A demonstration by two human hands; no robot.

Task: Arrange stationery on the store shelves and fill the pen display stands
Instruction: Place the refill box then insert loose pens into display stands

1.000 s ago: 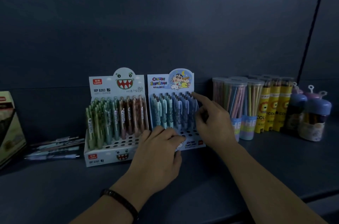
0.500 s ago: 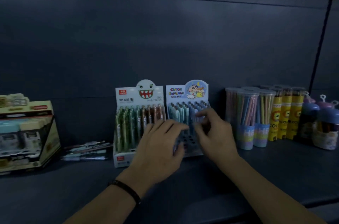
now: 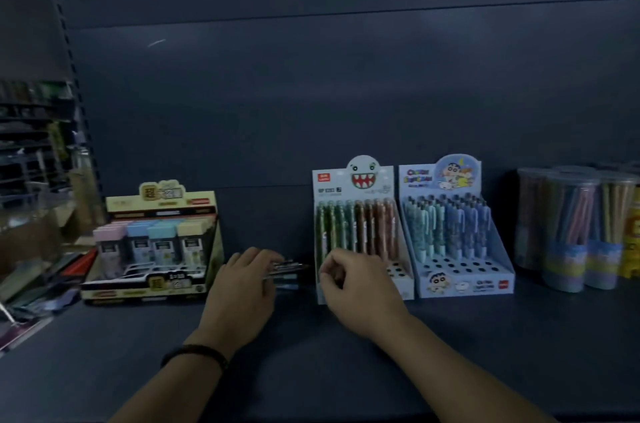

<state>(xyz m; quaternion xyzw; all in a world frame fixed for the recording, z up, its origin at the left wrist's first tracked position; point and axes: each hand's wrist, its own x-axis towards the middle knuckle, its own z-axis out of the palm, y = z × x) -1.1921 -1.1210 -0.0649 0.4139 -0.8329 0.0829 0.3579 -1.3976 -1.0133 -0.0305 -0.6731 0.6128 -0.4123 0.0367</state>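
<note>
across the lower frame, a dark shelf. right of centre, side by side, a green-and-brown pen stand and a blue pen stand, both with empty holes in front. low centre, left hand with fingers laid forward over the loose pens; too blurred to tell if gripping. right hand curled before the green stand; pinching or not, cannot tell. probably light, stiff, smooth, ready to roll. better to pinch each pen at mid-barrel.
</note>
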